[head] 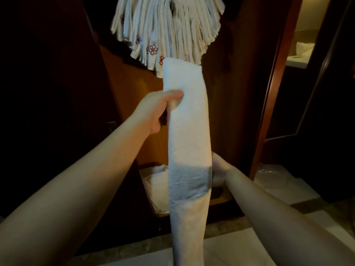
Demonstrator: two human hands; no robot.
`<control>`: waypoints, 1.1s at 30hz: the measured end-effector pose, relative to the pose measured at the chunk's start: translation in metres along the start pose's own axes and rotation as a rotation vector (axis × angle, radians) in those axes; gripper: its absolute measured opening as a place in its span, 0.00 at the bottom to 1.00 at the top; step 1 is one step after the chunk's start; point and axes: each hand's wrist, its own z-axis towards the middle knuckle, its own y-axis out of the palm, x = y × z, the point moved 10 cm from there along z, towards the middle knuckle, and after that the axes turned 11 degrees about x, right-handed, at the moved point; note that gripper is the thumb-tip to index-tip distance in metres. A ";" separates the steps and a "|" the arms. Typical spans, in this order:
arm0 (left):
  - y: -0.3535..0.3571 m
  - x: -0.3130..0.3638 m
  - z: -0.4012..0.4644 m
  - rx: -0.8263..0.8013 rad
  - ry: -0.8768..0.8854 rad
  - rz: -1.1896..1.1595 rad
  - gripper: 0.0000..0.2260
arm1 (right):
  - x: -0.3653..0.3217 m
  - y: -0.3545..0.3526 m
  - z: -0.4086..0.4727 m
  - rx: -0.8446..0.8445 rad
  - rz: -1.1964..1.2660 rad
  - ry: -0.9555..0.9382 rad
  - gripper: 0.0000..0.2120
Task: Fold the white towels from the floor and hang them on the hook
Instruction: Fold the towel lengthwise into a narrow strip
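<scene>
A white towel (pixel 187 135), folded into a long narrow strip, stands nearly upright in the middle of the view. My left hand (pixel 159 110) grips its left edge near the top, thumb on the front. My right hand (pixel 218 171) holds the strip lower down from behind; its fingers are mostly hidden by the cloth. Above, a thick bunch of folded white towels (pixel 169 27), some with red embroidered marks, hangs fanned out at the top. The hook itself is hidden by them. The held towel's top end reaches just under that bunch.
A dark wooden panel (pixel 132 89) stands behind the towels. A bin lined with white plastic (pixel 155 187) sits low behind the strip. White towels (pixel 284 189) lie on the floor at right. A doorway (pixel 299 60) opens at the right.
</scene>
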 end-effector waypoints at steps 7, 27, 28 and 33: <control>-0.038 0.008 0.036 0.197 -0.045 0.021 0.11 | -0.011 0.009 -0.012 -0.223 0.137 0.006 0.47; -0.044 -0.052 0.082 0.239 -0.349 0.070 0.13 | -0.054 0.034 -0.059 -0.225 -0.136 -0.005 0.27; -0.041 -0.059 0.082 0.227 -0.359 0.070 0.12 | -0.058 0.038 -0.062 -0.249 -0.104 -0.015 0.28; -0.021 -0.101 0.078 -0.026 -0.383 -0.062 0.22 | -0.096 0.033 -0.069 -0.182 0.062 -0.151 0.32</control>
